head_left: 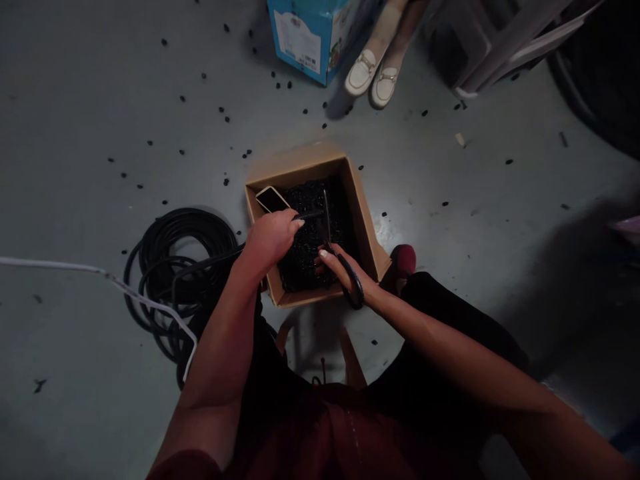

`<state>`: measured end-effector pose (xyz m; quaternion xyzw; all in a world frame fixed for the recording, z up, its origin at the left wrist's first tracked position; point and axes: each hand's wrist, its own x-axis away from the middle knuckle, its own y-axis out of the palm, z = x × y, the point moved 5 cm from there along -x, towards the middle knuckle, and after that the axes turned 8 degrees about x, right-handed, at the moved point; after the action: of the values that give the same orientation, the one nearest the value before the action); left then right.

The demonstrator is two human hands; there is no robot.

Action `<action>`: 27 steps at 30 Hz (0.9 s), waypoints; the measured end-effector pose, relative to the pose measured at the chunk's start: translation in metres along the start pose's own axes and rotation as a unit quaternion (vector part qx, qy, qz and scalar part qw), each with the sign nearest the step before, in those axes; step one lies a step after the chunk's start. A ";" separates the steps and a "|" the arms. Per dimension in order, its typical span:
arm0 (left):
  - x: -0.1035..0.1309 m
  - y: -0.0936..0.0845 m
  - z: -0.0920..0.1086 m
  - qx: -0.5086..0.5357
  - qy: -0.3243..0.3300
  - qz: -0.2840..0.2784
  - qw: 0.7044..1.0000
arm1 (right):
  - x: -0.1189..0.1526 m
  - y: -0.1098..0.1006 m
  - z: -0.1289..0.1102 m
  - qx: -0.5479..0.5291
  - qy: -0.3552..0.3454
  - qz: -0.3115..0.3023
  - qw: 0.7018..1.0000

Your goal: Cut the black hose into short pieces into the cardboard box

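Observation:
My left hand (273,237) is closed around a black corrugated tube (313,215), whose free end sticks out to the right above a cardboard box (367,220). The tube runs back leftward to a loose coil of black tubing (183,260) on the floor. In my right hand (345,263) is a pair of scissors (356,293), its blades pointing up beside the tube's end. I cannot tell whether the blades touch the tube. Many small black pieces (320,267) fill the box, and a phone (273,199) lies at its back left corner.
Small black bits are scattered over the grey floor (90,220). A blue carton (300,40) stands at the back, beside another person's white shoes (363,72). At the upper right is a plastic chair (475,53). A whitish cord (140,298) crosses on the left.

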<state>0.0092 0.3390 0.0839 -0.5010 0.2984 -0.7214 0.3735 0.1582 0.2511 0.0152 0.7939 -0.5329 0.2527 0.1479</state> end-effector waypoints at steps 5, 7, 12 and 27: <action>0.000 0.002 0.005 0.013 0.019 -0.013 1.000 | -0.004 -0.003 0.000 -0.018 -0.012 0.007 1.000; -0.001 0.003 0.006 0.021 0.024 -0.015 0.999 | -0.005 -0.003 0.000 -0.029 -0.008 0.008 1.000; -0.001 0.006 0.006 0.025 0.028 -0.015 0.999 | -0.006 -0.004 0.000 -0.033 0.010 0.009 0.999; 0.004 0.004 0.003 0.015 0.015 -0.037 0.999 | -0.005 -0.004 0.001 -0.089 0.043 -0.003 0.995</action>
<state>0.0123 0.3337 0.0836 -0.4956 0.2745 -0.7463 0.3494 0.1605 0.2557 0.0120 0.7672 -0.5443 0.2382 0.2417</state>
